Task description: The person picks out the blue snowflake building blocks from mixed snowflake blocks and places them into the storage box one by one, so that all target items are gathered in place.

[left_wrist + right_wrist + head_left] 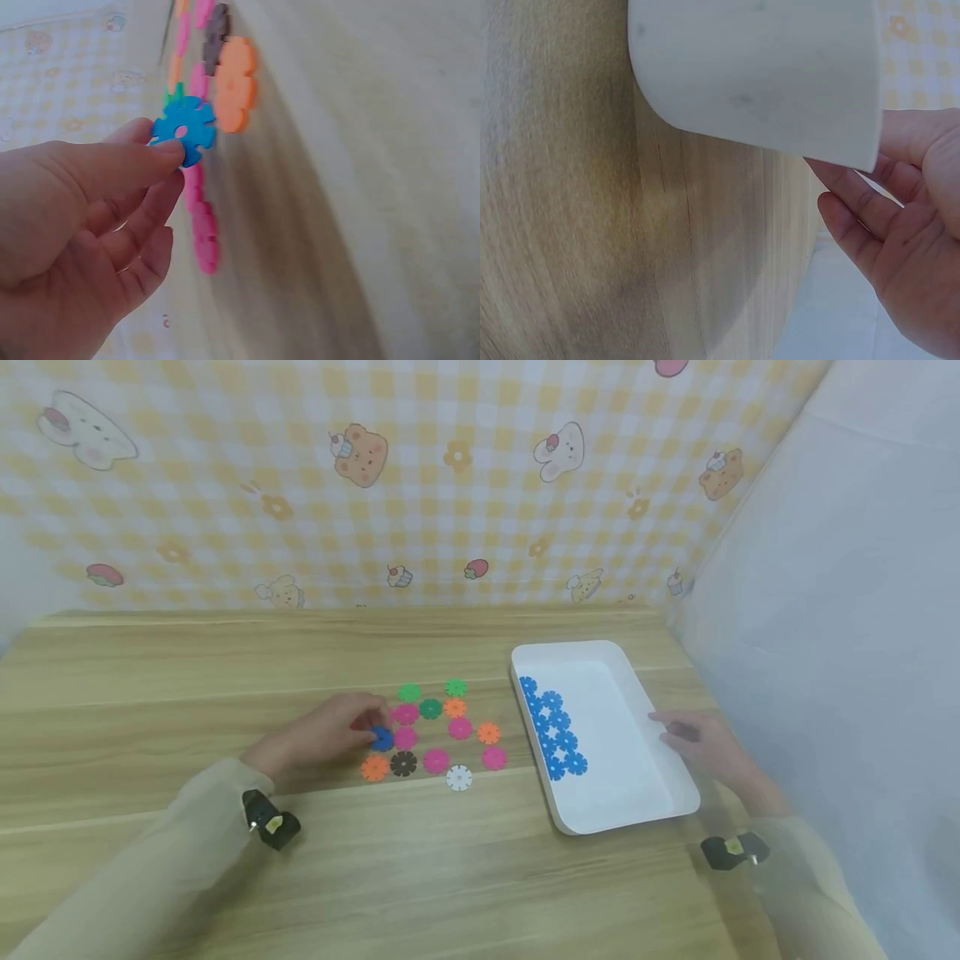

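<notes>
My left hand [330, 731] pinches a blue notched plastic disc [187, 127] between thumb and fingers, over the left side of a spread of flat discs. Around it lie pink discs [436, 761], orange discs [375, 767], a dark brown disc [403, 764], green discs [455, 687] and a white disc [459, 778]. To the right stands a shallow white tray [626, 760] with several blue discs [564, 741] along its left wall. My right hand [701, 743] holds the tray's right rim, with some fingertips hidden behind the wall in the right wrist view.
The wooden table [420, 877] carries everything. Behind it hangs a yellow checked cloth [450, 510] with cartoon animals, and a pale sheet [840, 610] closes off the right side, near the right forearm.
</notes>
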`<state>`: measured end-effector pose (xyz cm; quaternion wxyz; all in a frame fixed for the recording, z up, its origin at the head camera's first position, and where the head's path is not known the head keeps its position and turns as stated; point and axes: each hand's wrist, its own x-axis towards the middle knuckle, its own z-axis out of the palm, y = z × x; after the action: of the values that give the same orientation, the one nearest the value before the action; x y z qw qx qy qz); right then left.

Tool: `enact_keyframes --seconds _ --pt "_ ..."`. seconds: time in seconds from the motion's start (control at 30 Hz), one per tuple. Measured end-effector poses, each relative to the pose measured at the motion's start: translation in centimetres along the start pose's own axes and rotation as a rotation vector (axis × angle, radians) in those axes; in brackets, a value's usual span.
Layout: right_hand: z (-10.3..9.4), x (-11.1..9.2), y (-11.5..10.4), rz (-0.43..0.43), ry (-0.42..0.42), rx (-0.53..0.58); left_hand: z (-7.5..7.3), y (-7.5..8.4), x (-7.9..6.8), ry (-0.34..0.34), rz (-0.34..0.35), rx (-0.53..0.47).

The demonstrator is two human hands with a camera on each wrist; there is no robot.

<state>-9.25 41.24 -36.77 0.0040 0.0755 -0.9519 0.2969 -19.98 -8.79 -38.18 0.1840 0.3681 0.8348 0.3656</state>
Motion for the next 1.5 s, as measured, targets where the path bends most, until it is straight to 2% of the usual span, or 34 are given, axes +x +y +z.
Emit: enact_keyframes --seconds 0.1,0.2,0.37,0.6,0.77,1.0,1.17,1.37,1.5 --pt "-0.1 0.0 -0.1 0.012 -0.003 0.000 -0.3 0.3 0.1 0.000 -0.009 0.008" --pt "-0.1 0.0 -0.1 0.010 -0.004 0.000 -0.6 0.7 0.5 0.003 0.016 0.015" --pt "-0.1 0.0 -0.3 0.006 -0.002 0.000 -0.9 1.9 1.8 0.003 0.051 0.042" --pt "-0.1 0.0 -0.6 0.006 0.006 -0.016 -1.0 4.1 4.9 -0.018 0.107 0.078" --pt "0.0 -0.1 -0.5 0.017 0.003 -0.006 -0.9 5.6 8.0 -0.041 0.099 0.084" --pt "-0.1 -0.2 -0.6 0.043 -0.013 -0.004 0.8 7.6 12.8 -0.069 0.110 0.043" --pt "0.1 -0.3 -0.9 0.042 -0.021 0.000 2.6 8.1 15.8 -0.058 0.148 -0.009" --pt "0.2 -0.1 -0.5 0.021 -0.013 -0.004 4.2 8.6 18.5 -0.037 0.181 0.002" --pt "0.1 -0.1 -0.5 0.027 -0.022 0.006 5.0 8.9 19.7 -0.030 0.125 -0.024"
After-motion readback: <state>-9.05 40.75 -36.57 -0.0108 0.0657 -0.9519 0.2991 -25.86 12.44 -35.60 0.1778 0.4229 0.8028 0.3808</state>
